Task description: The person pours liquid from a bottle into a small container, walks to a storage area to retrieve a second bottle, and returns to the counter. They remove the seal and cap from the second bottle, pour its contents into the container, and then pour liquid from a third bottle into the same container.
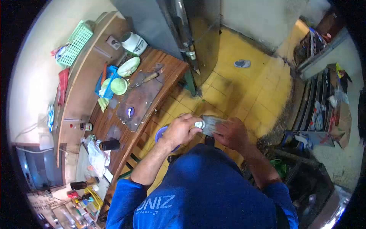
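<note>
In front of my chest I hold a clear, greyish container (212,123) with a white end; its exact kind is hard to make out. My left hand (182,129) is closed at the white end. At the other end, the fingers of my right hand (231,133) are closed on the clear part. A purple basin (161,133) on the floor is partly hidden behind my left hand. On the wooden table (169,68) to the left lie a knife (146,79), a cabbage (119,86) and a small purple-and-white item (130,111) on a dark mat (143,101).
A blue basket (110,74), another pale green vegetable (129,66) and a white container (134,43) are farther back on the table. A dark jar (109,144) stands near a white plastic bag (98,157). A slipper (242,63) lies on the yellow tiles. Cluttered shelves (310,99) line the right.
</note>
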Tool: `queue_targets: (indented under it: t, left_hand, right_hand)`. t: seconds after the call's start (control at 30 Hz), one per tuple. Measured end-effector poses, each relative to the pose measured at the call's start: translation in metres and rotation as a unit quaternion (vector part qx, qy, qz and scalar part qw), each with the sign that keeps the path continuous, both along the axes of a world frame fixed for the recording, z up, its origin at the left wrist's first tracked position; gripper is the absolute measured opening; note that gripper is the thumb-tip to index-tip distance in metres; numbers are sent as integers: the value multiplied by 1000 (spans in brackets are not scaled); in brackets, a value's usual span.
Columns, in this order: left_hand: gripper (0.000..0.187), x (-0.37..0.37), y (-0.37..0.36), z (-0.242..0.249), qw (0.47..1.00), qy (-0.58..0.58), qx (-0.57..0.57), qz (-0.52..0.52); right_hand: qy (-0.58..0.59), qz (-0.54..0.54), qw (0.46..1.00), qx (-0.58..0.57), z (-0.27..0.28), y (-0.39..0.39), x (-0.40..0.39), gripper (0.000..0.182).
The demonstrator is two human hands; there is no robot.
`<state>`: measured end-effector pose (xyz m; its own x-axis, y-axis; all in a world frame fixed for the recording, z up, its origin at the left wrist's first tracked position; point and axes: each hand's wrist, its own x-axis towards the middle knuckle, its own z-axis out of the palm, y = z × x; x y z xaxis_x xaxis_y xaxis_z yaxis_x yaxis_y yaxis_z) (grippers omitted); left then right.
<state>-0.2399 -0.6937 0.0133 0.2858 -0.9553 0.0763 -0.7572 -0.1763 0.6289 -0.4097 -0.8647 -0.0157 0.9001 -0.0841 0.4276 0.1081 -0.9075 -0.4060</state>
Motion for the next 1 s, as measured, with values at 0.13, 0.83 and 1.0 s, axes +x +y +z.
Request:
queue_targets:
  t: [0.13,0.83,1.0]
  left_hand:
    - [27,3,-14,-20,991,-10,-41,-128]
    - [35,3,122,-4,995,67,-3,75]
    - [32,9,133,-31,996,74,-27,-45]
  right_hand:
    - [79,4,997,21,1,-18,-13,23]
    - [71,195,978,-5,14,55,63,21]
    - [85,176,981,8,16,71,34,23]
